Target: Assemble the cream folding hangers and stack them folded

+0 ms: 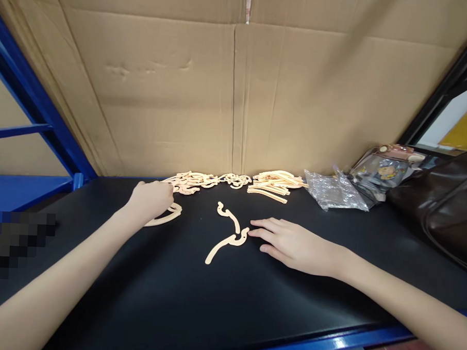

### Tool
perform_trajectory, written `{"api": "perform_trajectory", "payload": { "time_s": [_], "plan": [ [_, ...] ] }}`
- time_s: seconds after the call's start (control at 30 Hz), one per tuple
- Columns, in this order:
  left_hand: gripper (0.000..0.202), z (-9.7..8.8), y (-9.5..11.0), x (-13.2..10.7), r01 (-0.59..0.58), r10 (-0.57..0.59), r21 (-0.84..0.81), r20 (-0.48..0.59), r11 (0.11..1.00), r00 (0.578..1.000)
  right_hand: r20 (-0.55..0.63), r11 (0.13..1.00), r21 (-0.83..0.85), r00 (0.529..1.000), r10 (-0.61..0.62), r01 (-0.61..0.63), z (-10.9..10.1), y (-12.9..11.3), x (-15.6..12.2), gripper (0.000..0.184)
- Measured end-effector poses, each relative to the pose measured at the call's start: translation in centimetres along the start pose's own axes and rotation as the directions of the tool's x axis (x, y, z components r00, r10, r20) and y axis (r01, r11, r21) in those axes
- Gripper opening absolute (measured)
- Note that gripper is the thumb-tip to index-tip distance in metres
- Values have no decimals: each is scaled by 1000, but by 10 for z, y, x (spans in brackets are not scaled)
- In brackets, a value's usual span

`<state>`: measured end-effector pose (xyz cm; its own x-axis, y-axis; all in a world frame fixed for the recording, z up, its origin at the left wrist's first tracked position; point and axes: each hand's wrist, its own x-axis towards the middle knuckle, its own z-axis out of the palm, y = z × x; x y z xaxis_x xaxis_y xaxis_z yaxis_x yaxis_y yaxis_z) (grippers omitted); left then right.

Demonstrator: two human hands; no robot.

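Hooks (237, 242), two of them, lie between your curled left hand (152, 200), its grip unclear, and open right hand (298, 245), one crumpled clear bag (333, 192), contents unclear, beyond the latter.

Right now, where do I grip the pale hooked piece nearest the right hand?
I'd pinch that hooked piece midway along its plain arm, fingers across both edges, coming down from the near-left side. It appears to lie flat, and that arm slants away from the other piece; the hook curls close by that one's end, with the right hand alongside.
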<state>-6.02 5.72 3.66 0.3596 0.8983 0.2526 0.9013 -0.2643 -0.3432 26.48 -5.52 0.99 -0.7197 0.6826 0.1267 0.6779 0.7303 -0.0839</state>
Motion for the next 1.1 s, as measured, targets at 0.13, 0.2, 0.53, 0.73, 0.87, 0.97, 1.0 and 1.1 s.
{"api": "perform_trajectory", "payload": {
  "time_s": [0.13, 0.2, 0.53, 0.73, 0.87, 0.97, 1.0, 1.1],
  "plan": [
    [27, 11, -10, 5, 69, -68, -25, 38, 997, 997, 6, 1000, -8, 1000, 5, -5, 0, 0, 0, 38],
    [28, 13, -10, 6, 99, -98, -36, 36, 994, 995, 6, 1000, -16, 1000, 3, -3, 0, 0, 0, 38],
    [35, 2, 48, 5, -171, 143, -177, -164, 969, 976, -18, 1000, -15, 1000, -6, 6, 0, 0, 0, 37],
    [37, 2, 88, 30, -379, 333, -267, -203, 886, 921, -19, 999, -39, 1000, -21, 20, 0, -1, 0, 37],
    [40, 6, 96, 59, -379, 341, -319, -170, 868, 925, -32, 999, -39, 999, -31, 30, 0, -1, -1, 36],
    [39, 11, 98, 73, -401, 375, -361, -144, 842, 916, -33, 998, -46, 999, -34, 32, 1, 0, -1, 36],
    [39, 12, 99, 75, -408, 384, -372, -141, 834, 913, -32, 998, -49, 999, -34, 33, 1, 0, -1, 37],
    [40, 13, 99, 78, -411, 385, -392, -147, 823, 911, -33, 998, -55, 999, -40, 38, 1, 1, -1, 37]
  ]
}}
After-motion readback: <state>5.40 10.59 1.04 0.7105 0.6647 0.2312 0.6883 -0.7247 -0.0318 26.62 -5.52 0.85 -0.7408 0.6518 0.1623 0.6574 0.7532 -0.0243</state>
